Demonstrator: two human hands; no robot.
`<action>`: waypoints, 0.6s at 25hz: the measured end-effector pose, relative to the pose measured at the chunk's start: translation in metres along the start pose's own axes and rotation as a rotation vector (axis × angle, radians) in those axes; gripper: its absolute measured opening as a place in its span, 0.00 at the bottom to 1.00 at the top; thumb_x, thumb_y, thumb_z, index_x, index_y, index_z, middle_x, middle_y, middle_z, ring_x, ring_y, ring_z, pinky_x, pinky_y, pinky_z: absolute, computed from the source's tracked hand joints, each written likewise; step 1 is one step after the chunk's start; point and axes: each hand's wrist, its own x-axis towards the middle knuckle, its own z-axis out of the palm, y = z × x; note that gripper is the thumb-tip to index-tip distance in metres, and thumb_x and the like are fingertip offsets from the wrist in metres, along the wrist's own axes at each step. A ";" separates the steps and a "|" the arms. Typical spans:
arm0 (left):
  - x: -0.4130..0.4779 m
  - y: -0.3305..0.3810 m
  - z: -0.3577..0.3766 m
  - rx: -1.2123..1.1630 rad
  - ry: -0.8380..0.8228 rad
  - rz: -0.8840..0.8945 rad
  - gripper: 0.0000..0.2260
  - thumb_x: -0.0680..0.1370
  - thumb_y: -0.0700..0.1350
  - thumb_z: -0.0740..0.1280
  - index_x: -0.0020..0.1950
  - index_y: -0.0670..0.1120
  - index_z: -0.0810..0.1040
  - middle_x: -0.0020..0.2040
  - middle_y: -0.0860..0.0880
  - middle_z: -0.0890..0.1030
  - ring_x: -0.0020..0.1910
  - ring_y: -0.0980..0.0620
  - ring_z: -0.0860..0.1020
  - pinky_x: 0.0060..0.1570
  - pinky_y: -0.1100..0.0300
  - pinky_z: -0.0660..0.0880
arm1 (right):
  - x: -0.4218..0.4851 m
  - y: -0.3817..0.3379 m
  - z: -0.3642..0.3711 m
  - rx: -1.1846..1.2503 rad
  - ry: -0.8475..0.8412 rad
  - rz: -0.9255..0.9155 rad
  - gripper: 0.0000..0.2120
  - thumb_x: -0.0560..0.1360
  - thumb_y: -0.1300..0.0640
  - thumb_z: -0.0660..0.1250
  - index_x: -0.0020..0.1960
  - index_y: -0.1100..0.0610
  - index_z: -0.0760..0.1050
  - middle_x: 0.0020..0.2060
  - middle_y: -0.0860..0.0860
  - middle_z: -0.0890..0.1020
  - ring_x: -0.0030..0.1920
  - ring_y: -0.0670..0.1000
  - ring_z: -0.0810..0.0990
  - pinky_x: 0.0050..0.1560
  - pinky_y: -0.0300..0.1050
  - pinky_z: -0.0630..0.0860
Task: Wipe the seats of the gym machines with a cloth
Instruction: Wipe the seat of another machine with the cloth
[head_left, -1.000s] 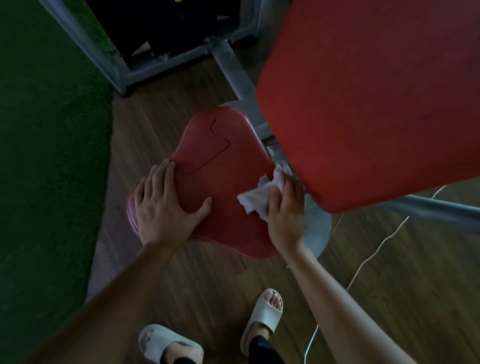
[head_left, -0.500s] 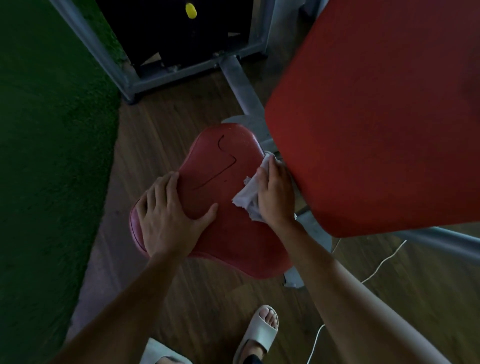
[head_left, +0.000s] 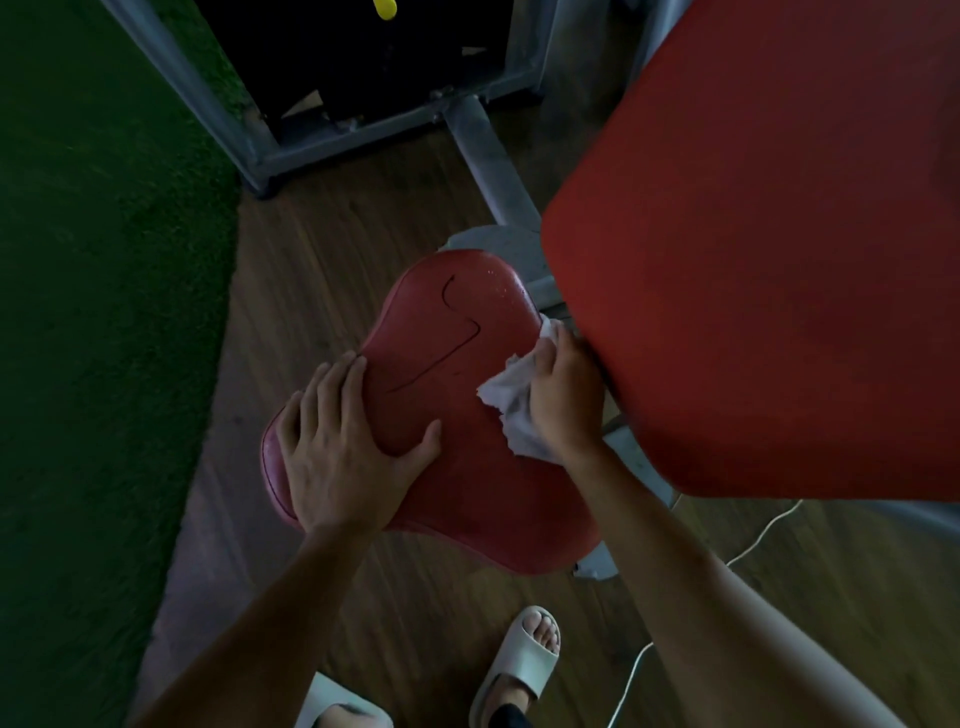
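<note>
My right hand grips the bunched white cloth, fingers curled over it, pressing it onto the red seat. In the last second it has slid forward along the seat's right edge, up against the back pad. My left hand stays flat, fingers spread, bracing the seat. I judge the middle, between my hands, remains to be wiped.

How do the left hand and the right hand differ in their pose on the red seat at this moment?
The left hand lies flat with fingers spread; the right hand has curled fingers. The left hand holds nothing; the right hand grips a white cloth. The left hand is at the left side of the red seat, the right hand at its right edge. Both rest on it.
</note>
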 end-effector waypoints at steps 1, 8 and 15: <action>0.000 0.000 0.000 0.007 -0.004 0.001 0.42 0.69 0.72 0.64 0.74 0.45 0.68 0.74 0.47 0.70 0.75 0.47 0.66 0.74 0.48 0.58 | -0.004 0.002 -0.001 0.017 0.000 -0.018 0.18 0.85 0.55 0.54 0.70 0.60 0.73 0.58 0.55 0.82 0.60 0.53 0.79 0.61 0.44 0.73; 0.001 0.001 0.000 -0.005 -0.017 -0.002 0.43 0.70 0.72 0.63 0.75 0.45 0.67 0.75 0.48 0.69 0.76 0.48 0.64 0.75 0.48 0.57 | -0.032 0.014 -0.002 -0.106 0.010 -0.140 0.31 0.83 0.43 0.46 0.77 0.62 0.63 0.72 0.59 0.73 0.71 0.55 0.71 0.71 0.48 0.68; 0.001 0.001 -0.001 -0.006 -0.031 0.001 0.43 0.69 0.74 0.62 0.75 0.47 0.66 0.76 0.49 0.68 0.75 0.49 0.64 0.73 0.47 0.59 | -0.034 0.023 -0.006 -0.064 0.000 -0.139 0.33 0.82 0.41 0.45 0.78 0.60 0.64 0.72 0.57 0.73 0.72 0.54 0.71 0.71 0.52 0.69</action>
